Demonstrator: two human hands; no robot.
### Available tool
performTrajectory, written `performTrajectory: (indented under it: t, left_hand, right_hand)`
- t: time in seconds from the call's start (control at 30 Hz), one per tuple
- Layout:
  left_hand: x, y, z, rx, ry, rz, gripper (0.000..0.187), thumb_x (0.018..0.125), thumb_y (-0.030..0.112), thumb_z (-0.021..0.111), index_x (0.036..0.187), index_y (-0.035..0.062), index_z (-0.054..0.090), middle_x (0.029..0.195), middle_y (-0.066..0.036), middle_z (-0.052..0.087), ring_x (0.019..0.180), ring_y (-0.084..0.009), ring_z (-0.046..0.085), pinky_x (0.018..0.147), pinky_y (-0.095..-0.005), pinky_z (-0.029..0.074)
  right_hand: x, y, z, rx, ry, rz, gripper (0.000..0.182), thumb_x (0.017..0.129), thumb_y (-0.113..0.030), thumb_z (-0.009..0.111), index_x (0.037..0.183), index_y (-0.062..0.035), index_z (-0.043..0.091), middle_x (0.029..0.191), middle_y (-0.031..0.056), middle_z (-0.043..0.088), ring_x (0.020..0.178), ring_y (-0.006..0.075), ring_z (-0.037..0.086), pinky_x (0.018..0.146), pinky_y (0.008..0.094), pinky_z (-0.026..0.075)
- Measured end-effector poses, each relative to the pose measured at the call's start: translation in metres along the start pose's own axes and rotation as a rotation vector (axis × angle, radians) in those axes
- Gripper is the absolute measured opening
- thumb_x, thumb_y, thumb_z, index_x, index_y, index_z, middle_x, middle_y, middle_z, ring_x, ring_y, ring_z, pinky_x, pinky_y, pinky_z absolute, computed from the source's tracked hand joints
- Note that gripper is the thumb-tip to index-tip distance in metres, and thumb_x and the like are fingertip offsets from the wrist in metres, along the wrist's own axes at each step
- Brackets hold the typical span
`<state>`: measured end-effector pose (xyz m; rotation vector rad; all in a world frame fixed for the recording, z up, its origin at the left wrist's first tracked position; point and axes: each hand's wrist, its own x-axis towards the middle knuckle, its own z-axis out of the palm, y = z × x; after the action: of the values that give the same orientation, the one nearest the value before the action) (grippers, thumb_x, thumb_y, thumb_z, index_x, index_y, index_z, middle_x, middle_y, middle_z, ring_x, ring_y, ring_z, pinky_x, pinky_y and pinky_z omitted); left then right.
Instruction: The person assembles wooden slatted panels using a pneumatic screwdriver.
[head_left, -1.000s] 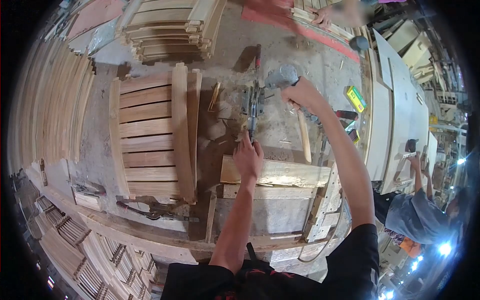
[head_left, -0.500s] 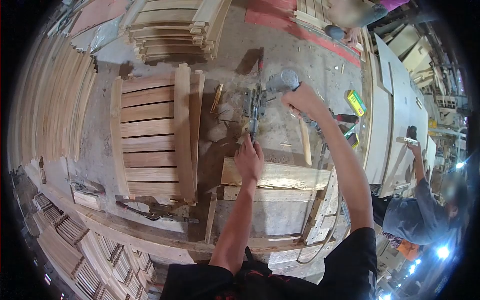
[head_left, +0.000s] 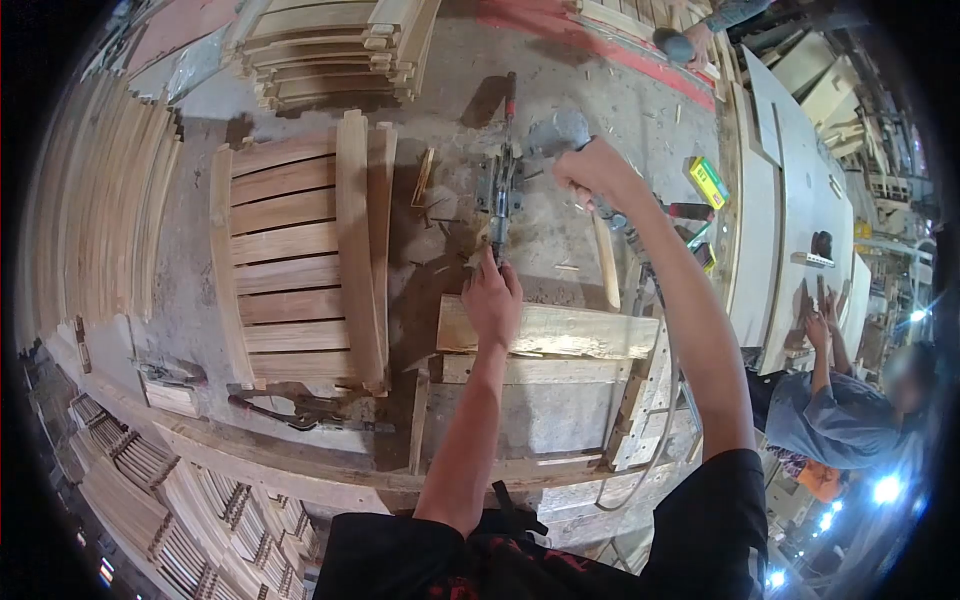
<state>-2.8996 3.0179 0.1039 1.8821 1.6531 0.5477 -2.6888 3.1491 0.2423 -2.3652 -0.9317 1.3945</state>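
Note:
My right hand (head_left: 600, 178) is closed around the handle of a grey-headed mallet (head_left: 560, 132), held over the worktable. The mallet's head is just right of a metal clamp (head_left: 502, 185) with a red handle, which lies lengthwise on the table. At the clamp's near end, the fingers of my left hand (head_left: 493, 300) are closed on its rod; the fingertips partly hide the contact. A pale wooden board (head_left: 550, 328) with a rough edge lies to the right of my left wrist. Left of the clamp rests a slatted wooden panel (head_left: 290, 265).
Stacked slats (head_left: 95, 210) and frames (head_left: 330, 50) fill the left and back. A yellow-green box (head_left: 708, 182), a red-handled tool (head_left: 690, 211) and a wooden stick (head_left: 606, 262) lie to the right. Co-workers' hands show at the right (head_left: 822, 325) and top right (head_left: 697, 45).
The view has shifted slightly, so the table's contents sit further left and up. Both my hands keep their holds. The co-worker at the right now has both hands together by the pale boards.

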Motion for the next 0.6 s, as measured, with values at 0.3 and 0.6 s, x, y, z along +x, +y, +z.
performTrajectory:
  t: [0.3, 0.6]
  left_hand:
    - [0.001, 0.001, -0.001, 0.036, 0.016, 0.011, 0.037, 0.097, 0.022, 0.052, 0.126, -0.0012, 0.056, 0.09, -0.016, 0.068, 0.082, -0.0339, 0.067, 0.075, -0.0466, 0.052]
    - [0.002, 0.002, 0.0, 0.028, 0.045, 0.026, 0.037, 0.095, 0.021, 0.056, 0.125, -0.001, 0.057, 0.091, -0.015, 0.069, 0.081, -0.0337, 0.068, 0.074, -0.0466, 0.052]
  right_hand:
    - [-0.006, 0.031, 0.009, 0.233, 0.073, -0.04, 0.019, 0.07, -0.015, 0.069, 0.064, 0.0006, 0.06, 0.058, 0.0076, 0.058, 0.047, 0.0156, 0.055, 0.042, 0.0342, 0.043]
    - [-0.019, 0.019, 0.01, 0.27, 0.055, -0.073, 0.015, 0.069, -0.011, 0.068, 0.066, 0.0012, 0.061, 0.058, 0.0059, 0.056, 0.045, 0.0145, 0.048, 0.04, 0.033, 0.041]
